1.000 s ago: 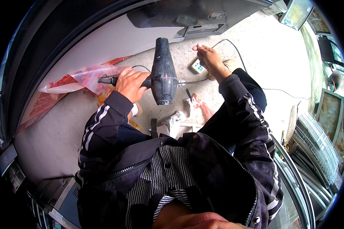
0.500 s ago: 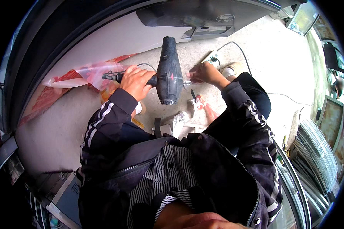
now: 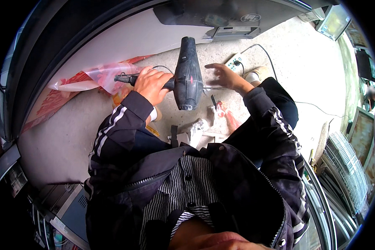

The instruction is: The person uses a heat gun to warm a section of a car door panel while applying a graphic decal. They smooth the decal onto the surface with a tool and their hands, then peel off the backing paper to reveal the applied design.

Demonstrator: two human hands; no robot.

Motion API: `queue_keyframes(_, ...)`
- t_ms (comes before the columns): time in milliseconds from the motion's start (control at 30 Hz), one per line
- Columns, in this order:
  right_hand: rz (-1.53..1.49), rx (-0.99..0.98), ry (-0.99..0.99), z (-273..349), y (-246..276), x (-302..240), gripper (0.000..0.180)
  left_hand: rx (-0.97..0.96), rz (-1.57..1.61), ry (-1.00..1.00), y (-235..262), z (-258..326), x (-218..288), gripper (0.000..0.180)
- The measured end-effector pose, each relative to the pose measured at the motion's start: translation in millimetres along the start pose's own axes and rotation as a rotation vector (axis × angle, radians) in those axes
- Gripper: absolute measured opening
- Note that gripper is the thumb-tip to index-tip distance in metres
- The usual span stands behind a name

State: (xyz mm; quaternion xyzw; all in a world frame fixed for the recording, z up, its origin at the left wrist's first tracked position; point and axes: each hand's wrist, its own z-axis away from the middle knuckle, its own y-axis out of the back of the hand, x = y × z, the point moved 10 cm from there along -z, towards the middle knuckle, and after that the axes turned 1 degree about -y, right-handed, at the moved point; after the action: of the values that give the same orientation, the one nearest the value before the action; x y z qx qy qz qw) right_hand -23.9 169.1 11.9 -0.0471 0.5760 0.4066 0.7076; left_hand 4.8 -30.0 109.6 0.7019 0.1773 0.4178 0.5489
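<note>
Left hand fisted round black heat gun handle, right hand spread flat just right of nozzle; best kept clear of hot air.

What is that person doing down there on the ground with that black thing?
A person in a dark striped jacket is bent over a concrete floor. Their left hand grips the handle of a black hair dryer. Their right hand is open beside the dryer, near a white power strip. A pink plastic bag lies to the left, and small scraps lie below the dryer.
</note>
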Motion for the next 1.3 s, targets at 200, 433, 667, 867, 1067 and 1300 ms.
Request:
queue_keyframes(200,-0.232,-0.082,-0.342,-3,-16,-1,0.057,-0.015,-0.057,0.06,19,18,-1,0.044)
queue_keyframes(433,0.14,0.177,-0.109,-7,-1,-1,0.049,-0.048,-0.032,0.077,-9,9,-11,0.043)
queue_keyframes(667,0.316,-0.017,-0.04,-7,-24,-19,0.05,-0.113,-0.088,0.098,-29,5,-28,0.04)
queue_keyframes(867,0.482,0.001,-0.015,-4,-20,-15,0.047,-0.143,-0.114,0.154,-36,-6,-36,0.039)
queue_keyframes(1067,0.514,-0.067,-0.075,3,-24,-9,0.047,-0.22,-0.131,0.182,-48,-14,-40,0.041)
queue_keyframes(1300,0.573,-0.049,-0.07,7,-14,-17,0.047,-0.297,-0.129,0.178,-81,-39,-43,0.037)
